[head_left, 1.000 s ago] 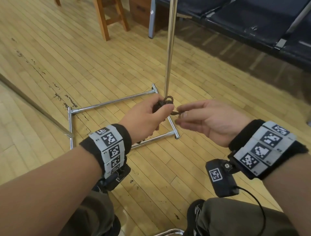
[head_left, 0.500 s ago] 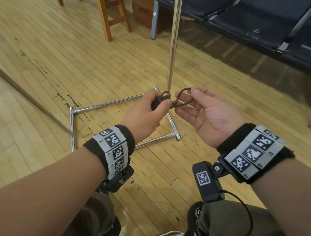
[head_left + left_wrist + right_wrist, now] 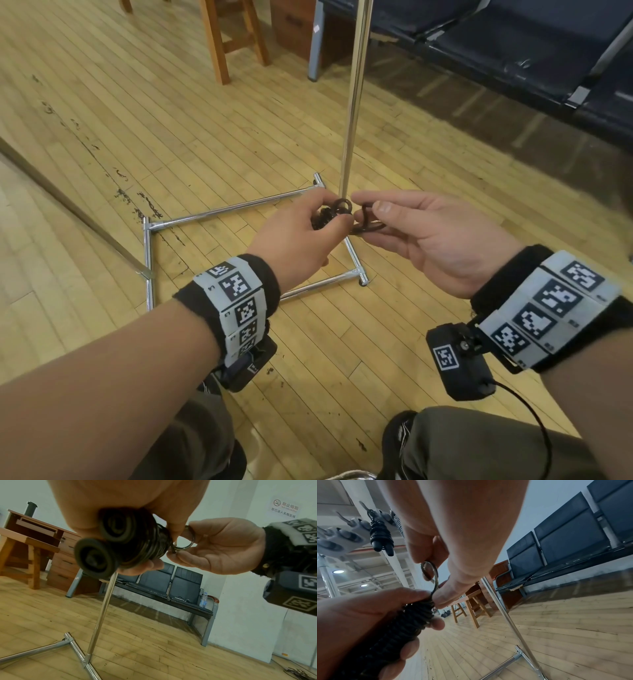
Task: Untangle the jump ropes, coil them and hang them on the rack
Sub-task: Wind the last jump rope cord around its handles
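A black jump rope bundle point(image 3: 330, 217), rope wound tight round its two handles, is gripped in my left hand point(image 3: 329, 212) above the rack's base point(image 3: 219, 214). The handles' round ends point(image 3: 96, 559) point at the left wrist camera. A small rope loop point(image 3: 430, 572) sticks out of the bundle's end. My right hand point(image 3: 370, 210), palm up, pinches that loop point(image 3: 187, 546) between thumb and fingers. A second coiled black rope point(image 3: 381, 536) hangs from a hook on the rack's top bar point(image 3: 346, 536). The rack's chrome pole point(image 3: 356, 89) rises just behind my hands.
A wooden stool point(image 3: 233, 37) and a brown cabinet point(image 3: 291, 27) stand at the back. A row of dark bench seats point(image 3: 513, 51) runs along the right, with a water bottle point(image 3: 203, 599) at its end. A thin metal bar point(image 3: 68, 205) slants across the floor at left.
My right hand turned palm up and took hold of a rope loop at the bundle's end, then drew in close to my left hand. The left hand kept its grip.
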Demonstrator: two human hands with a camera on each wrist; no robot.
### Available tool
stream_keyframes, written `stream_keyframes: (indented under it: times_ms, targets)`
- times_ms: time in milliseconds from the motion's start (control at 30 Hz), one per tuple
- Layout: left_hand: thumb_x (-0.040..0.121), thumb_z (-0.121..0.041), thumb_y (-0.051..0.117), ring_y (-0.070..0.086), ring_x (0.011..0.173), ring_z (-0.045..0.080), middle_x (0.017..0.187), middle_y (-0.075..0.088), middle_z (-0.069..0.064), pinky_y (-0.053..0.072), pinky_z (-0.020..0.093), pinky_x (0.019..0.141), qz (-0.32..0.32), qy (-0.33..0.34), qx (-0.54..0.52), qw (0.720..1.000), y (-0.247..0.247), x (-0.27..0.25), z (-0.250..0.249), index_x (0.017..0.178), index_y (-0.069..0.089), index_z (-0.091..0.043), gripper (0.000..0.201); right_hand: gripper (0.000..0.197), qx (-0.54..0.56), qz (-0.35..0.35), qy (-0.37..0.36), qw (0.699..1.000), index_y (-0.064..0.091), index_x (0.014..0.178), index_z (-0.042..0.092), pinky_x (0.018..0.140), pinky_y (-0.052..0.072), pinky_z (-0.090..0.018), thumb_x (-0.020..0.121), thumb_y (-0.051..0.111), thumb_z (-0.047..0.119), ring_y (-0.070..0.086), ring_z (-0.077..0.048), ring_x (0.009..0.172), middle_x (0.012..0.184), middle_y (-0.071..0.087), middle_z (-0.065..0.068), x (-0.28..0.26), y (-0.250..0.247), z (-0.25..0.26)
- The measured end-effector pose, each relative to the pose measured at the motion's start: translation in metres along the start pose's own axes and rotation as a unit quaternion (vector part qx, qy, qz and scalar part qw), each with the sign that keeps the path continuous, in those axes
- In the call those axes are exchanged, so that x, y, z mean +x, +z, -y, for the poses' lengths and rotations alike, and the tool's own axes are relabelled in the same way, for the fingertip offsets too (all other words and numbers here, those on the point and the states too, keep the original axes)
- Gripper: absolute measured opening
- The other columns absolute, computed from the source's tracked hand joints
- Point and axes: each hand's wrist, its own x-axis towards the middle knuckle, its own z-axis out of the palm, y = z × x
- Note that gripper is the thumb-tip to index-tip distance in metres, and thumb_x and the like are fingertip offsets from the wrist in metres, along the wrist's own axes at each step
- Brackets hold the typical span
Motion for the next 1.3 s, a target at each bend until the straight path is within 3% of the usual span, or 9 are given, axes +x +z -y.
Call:
stream_keyframes:
  times_ms: [133,200,367,600,733,867,967,1167,1300]
  targets:
    - [0.097,-0.053,0.063,0.074,0.062,0.007,0.087,0.073,-0.007,0.048,0.017,0.043,0.016,0.006,-0.014,1.0,0.004,-0.001,-0.001,0.103,0.06,-0.047,0.01,0.019,-0.043,-0.047,-0.011,0.998,0.083,0.106,0.023,0.076,0.059,-0.028,0.09,0.073,0.023,0.075,-0.021,0.095,0.105,0.077,-0.017,0.005,-0.003,-0.003]
    - [0.095,-0.055,0.066,0.074,0.065,0.007,0.086,0.074,-0.01,0.054,0.022,0.047,0.02,0.008,-0.015,1.0,0.005,-0.002,-0.002,0.103,0.06,-0.047,0.013,0.03,-0.047,-0.071,-0.018,0.996,0.082,0.102,0.02,0.065,0.052,-0.026,0.074,0.082,0.032,0.072,-0.018,0.081,0.092,0.076,-0.012,0.009,-0.002,-0.006]
    - [0.09,-0.061,0.069,0.073,0.067,0.008,0.084,0.073,-0.015,0.056,0.025,0.051,0.015,0.033,0.005,0.999,0.009,-0.003,-0.006,0.105,0.059,-0.051,0.02,0.043,-0.041,-0.116,-0.026,0.992,0.07,0.096,0.015,0.057,0.046,-0.027,0.061,0.09,0.03,0.066,-0.02,0.069,0.077,0.07,-0.007,0.016,-0.001,-0.014]
    - [0.093,-0.058,0.065,0.064,0.082,-0.004,0.095,0.069,-0.022,0.043,0.012,0.054,-0.002,0.104,0.083,0.991,0.013,-0.008,-0.006,0.11,0.06,-0.048,0.02,0.025,-0.105,-0.136,-0.051,0.984,0.071,0.094,0.011,0.049,0.048,-0.017,0.077,0.09,0.013,0.067,-0.012,0.059,0.066,0.067,-0.005,0.011,-0.002,-0.02]
    - [0.095,-0.057,0.067,0.063,0.089,-0.001,0.1,0.069,-0.021,0.052,0.025,0.068,0.007,0.121,0.105,0.987,0.013,-0.008,-0.005,0.114,0.063,-0.047,0.023,0.024,-0.112,-0.134,-0.034,0.984,0.069,0.095,0.012,0.047,0.047,-0.016,0.079,0.088,0.013,0.065,-0.013,0.057,0.065,0.063,-0.006,0.008,-0.003,-0.022]
    - [0.093,-0.057,0.07,0.064,0.094,-0.001,0.101,0.07,-0.022,0.053,0.022,0.073,0.037,0.124,0.088,0.988,0.014,-0.01,-0.006,0.113,0.065,-0.046,0.023,0.024,-0.109,-0.123,0.0,0.986,0.063,0.089,0.013,0.045,0.043,-0.023,0.081,0.086,0.017,0.062,-0.014,0.056,0.063,0.064,-0.003,0.004,-0.004,-0.022]
    - [0.091,-0.057,0.073,0.066,0.089,-0.003,0.101,0.071,-0.023,0.048,0.012,0.067,0.062,0.107,0.058,0.991,0.015,-0.011,-0.008,0.112,0.065,-0.049,0.024,0.027,-0.107,-0.125,0.015,0.986,0.062,0.089,0.011,0.044,0.042,-0.026,0.081,0.085,0.023,0.061,-0.014,0.055,0.066,0.065,-0.006,0.0,-0.004,-0.02]
    - [0.091,-0.051,0.077,0.076,0.073,0.013,0.104,0.072,-0.013,0.053,0.023,0.058,0.089,0.039,-0.061,0.993,0.023,-0.008,-0.014,0.106,0.067,-0.049,0.018,0.027,-0.123,-0.164,-0.001,0.979,0.063,0.096,0.011,0.043,0.044,-0.027,0.084,0.085,0.023,0.06,-0.013,0.054,0.065,0.065,0.0,-0.002,-0.005,-0.015]
    - [0.093,-0.049,0.077,0.078,0.074,0.018,0.098,0.072,-0.014,0.055,0.027,0.055,0.095,0.021,-0.092,0.991,0.023,-0.005,-0.017,0.102,0.069,-0.049,0.012,0.016,-0.077,-0.15,-0.009,0.986,0.066,0.103,0.006,0.053,0.053,-0.028,0.096,0.072,0.02,0.061,-0.014,0.062,0.081,0.067,-0.012,-0.006,-0.005,-0.011]
